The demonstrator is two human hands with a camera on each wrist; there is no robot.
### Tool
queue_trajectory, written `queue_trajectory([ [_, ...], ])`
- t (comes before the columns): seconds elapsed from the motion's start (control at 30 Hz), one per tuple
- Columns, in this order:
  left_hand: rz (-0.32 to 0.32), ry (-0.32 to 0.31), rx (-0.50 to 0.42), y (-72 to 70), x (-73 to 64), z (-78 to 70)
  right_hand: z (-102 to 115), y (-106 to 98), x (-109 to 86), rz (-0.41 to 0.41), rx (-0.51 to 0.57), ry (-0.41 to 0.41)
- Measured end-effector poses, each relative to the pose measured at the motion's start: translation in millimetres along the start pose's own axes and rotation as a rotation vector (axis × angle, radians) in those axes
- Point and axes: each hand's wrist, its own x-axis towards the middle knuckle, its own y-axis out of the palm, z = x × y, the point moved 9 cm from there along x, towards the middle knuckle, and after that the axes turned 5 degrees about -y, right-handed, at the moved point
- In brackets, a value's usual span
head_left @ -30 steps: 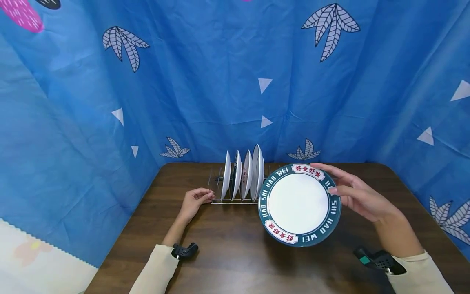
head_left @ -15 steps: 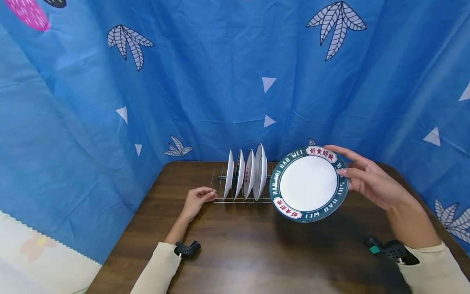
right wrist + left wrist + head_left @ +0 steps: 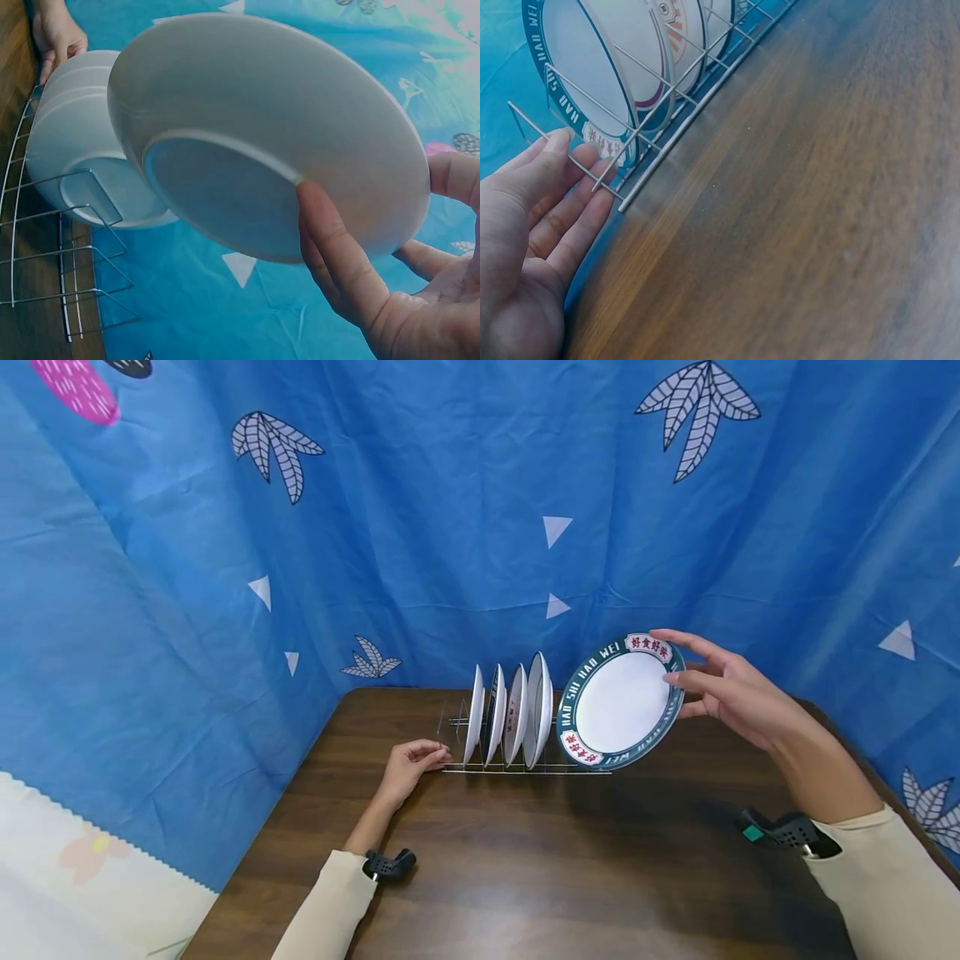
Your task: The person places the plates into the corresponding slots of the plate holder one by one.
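Observation:
My right hand holds a white plate with a dark green lettered rim, thumb on the front face and fingers behind. The plate is raised and tilted, just right of the filled slots of a wire dish rack. In the right wrist view its plain white underside shows, with fingertips against it. At the rack's left end, my left hand pinches the end wire between thumb and fingers. Several plates stand upright in the rack, leaning slightly; one green-rimmed plate is nearest the left hand.
The rack stands toward the back of a dark brown wooden table. Bare wire dividers stand on its right side, below the held plate. A blue patterned curtain hangs behind and beside the table.
The right hand has lifted the plate up and back toward the rack and turned it more edge-on. The left hand keeps its hold on the rack's end. The head view has shifted slightly.

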Motion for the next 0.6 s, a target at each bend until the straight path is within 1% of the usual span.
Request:
queue_trajectory([
  [0.1,-0.002,-0.006,0.010,0.8,0.0,0.2,-2.8,1.5,7.1,-0.014,-0.037,0.027],
  [0.23,-0.007,-0.015,0.000,1.2,-0.6,2.4,-4.7,10.0,17.2,0.014,-0.077,0.035],
  [0.43,0.004,0.012,-0.035,2.6,-0.7,0.9,-5.6,24.0,31.8,0.039,-0.135,0.031],
  [0.6,-0.005,0.015,-0.023,2.2,-0.1,-0.6,-8.0,33.1,43.8,0.060,-0.195,0.033],
])
